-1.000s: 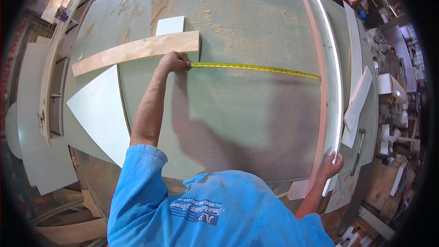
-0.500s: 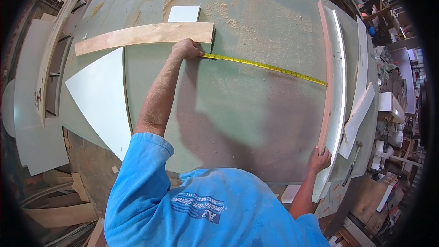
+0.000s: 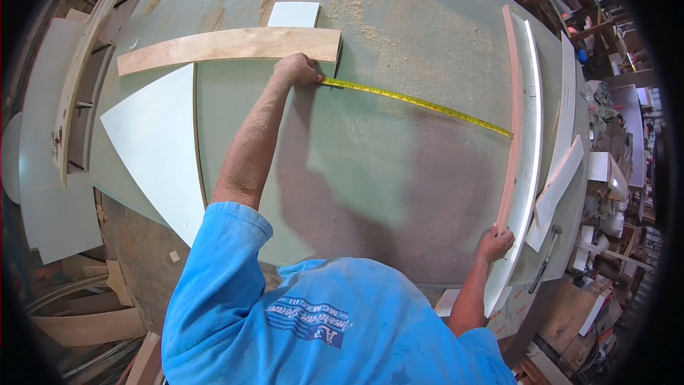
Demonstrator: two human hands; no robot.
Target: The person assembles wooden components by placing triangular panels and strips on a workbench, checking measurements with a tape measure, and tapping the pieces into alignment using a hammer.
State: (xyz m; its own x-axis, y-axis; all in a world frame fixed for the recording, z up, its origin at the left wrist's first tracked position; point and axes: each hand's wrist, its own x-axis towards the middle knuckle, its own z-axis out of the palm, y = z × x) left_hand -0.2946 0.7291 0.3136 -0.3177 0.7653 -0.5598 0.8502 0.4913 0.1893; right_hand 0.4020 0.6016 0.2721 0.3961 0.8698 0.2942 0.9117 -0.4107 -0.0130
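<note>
Out ahead, my left hand (image 3: 296,70) is closed on the near end of a yellow tape measure (image 3: 420,103). Its blade runs taut across the table to the right, where its far end meets a long pinkish wooden strip (image 3: 514,85). I cannot see the tape's case. At the strip's near end, my right hand (image 3: 494,244) has its fingers wrapped round the wood. A curved pale board (image 3: 228,48) lies just beyond my left hand, with a small white panel (image 3: 293,14) behind it. Left of my arm rests a white curved-edge triangular panel (image 3: 160,132).
The green table (image 3: 399,36) carries scattered sawdust. Beside the strip stands a white curved rail (image 3: 533,135); further right are narrow white offcuts (image 3: 559,182) and a hammer (image 3: 546,259). Shelves of clutter line the right side. Curved wood scraps (image 3: 89,326) lie low at the left.
The view has shifted slightly. Both hands keep their places on the tape and the strip, and the tape stays stretched between them.
</note>
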